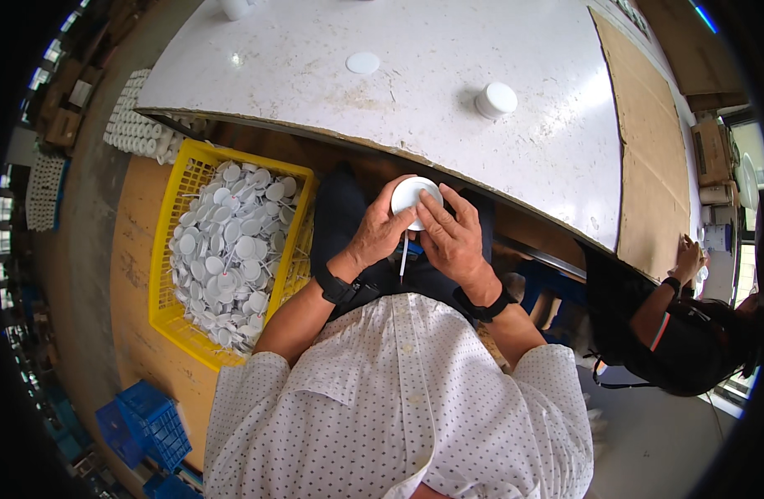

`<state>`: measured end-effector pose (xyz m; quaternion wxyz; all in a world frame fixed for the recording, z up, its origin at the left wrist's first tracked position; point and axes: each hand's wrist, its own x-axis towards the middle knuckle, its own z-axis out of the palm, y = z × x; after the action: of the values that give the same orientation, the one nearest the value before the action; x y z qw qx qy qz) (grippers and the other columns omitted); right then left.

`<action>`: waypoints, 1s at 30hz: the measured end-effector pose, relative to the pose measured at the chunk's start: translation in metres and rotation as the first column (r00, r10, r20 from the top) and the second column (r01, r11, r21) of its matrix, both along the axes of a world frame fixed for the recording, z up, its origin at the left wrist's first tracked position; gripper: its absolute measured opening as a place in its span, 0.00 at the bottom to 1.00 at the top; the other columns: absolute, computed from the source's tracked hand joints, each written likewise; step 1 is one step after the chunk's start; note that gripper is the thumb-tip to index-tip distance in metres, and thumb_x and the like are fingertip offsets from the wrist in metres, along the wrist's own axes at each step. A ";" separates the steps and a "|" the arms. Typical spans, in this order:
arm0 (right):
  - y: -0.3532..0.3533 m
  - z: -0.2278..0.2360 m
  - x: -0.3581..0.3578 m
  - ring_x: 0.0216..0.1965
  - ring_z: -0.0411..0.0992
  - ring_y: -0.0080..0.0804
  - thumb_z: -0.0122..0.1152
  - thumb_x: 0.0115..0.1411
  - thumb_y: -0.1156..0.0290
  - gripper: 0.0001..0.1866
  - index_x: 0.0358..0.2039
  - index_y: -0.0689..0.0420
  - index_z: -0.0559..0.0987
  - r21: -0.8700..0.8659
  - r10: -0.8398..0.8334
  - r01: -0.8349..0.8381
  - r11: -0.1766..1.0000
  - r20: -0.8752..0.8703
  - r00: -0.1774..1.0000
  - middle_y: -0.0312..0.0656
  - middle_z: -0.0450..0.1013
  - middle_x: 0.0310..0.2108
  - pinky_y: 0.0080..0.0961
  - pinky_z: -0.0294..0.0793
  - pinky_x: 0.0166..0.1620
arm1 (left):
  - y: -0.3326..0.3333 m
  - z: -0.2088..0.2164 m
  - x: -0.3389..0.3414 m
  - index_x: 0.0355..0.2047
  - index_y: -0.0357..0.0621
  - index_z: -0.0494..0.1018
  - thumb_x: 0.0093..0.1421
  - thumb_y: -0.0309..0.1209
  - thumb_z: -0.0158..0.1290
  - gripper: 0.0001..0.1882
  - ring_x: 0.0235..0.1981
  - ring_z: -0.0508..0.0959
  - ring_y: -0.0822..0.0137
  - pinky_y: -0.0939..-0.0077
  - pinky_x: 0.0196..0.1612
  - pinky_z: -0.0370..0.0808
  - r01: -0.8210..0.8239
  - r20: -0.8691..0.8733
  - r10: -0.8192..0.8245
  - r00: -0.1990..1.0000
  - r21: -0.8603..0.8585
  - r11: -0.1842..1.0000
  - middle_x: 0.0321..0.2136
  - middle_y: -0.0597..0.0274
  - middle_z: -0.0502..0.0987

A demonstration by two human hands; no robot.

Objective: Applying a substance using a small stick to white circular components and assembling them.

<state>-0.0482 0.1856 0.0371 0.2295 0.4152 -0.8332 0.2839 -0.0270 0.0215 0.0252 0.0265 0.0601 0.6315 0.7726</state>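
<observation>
Above my lap, close to the table edge, I hold a shallow white round piece [407, 195] with a raised rim. A thin white lead [403, 259] hangs down from it. My left hand [373, 231] grips its left side, the thumb in front and the other fingers mostly behind. My right hand [459, 241] is closed on the right side, with fingertips pressed on its face. A yellow plastic basket [160, 287] to my left is filled with many similar white round pieces [232, 224] with leads.
On the white table [482, 41] lie a flat white disc [363, 62] and a short white cylinder [496, 100]. Cardboard [648, 141] covers its right side. Another person [681, 333] works there. Stacked white parts [140, 125] and blue crates [153, 420] stand at the left.
</observation>
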 end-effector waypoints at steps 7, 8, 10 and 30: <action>-0.002 -0.005 0.004 0.50 0.65 0.42 0.66 0.42 0.72 0.22 0.41 0.55 0.76 0.005 -0.057 0.057 0.998 -0.018 0.998 0.39 0.70 0.49 0.35 0.64 0.49 | -0.001 0.005 0.003 0.54 0.39 0.57 0.60 0.29 0.44 0.22 0.43 0.72 0.67 0.77 0.41 0.74 -0.023 0.019 0.025 0.999 -0.127 0.992 0.45 0.54 0.70; -0.002 -0.006 0.004 0.50 0.65 0.42 0.66 0.42 0.72 0.22 0.41 0.55 0.76 0.006 -0.056 0.057 0.998 -0.017 0.998 0.39 0.70 0.49 0.35 0.64 0.49 | 0.000 0.003 0.003 0.54 0.39 0.57 0.60 0.29 0.44 0.22 0.43 0.72 0.67 0.77 0.41 0.74 -0.023 0.020 0.026 0.999 -0.126 0.992 0.45 0.54 0.70; -0.003 -0.006 0.003 0.50 0.65 0.43 0.66 0.41 0.73 0.23 0.42 0.54 0.76 -0.001 -0.032 0.032 0.999 0.004 0.999 0.38 0.70 0.48 0.35 0.64 0.49 | 0.003 -0.002 0.004 0.53 0.39 0.58 0.59 0.30 0.44 0.21 0.42 0.73 0.68 0.78 0.40 0.74 -0.064 0.015 0.064 0.998 0.003 0.998 0.44 0.54 0.70; 0.049 -0.013 -0.044 0.43 0.67 0.45 0.60 0.46 0.79 0.22 0.45 0.58 0.73 -0.247 -0.331 0.402 0.882 0.283 0.900 0.46 0.69 0.44 0.33 0.69 0.45 | -0.194 -0.092 0.070 0.44 0.38 0.67 0.53 0.30 0.56 0.19 0.35 0.73 0.67 0.76 0.37 0.72 -0.746 0.258 0.865 0.431 -0.438 0.502 0.36 0.60 0.73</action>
<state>-0.0918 0.2345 0.0242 0.2407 0.1732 -0.8652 0.4044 0.0427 -0.1720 -0.0666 -0.1974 -0.4347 0.6509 0.5903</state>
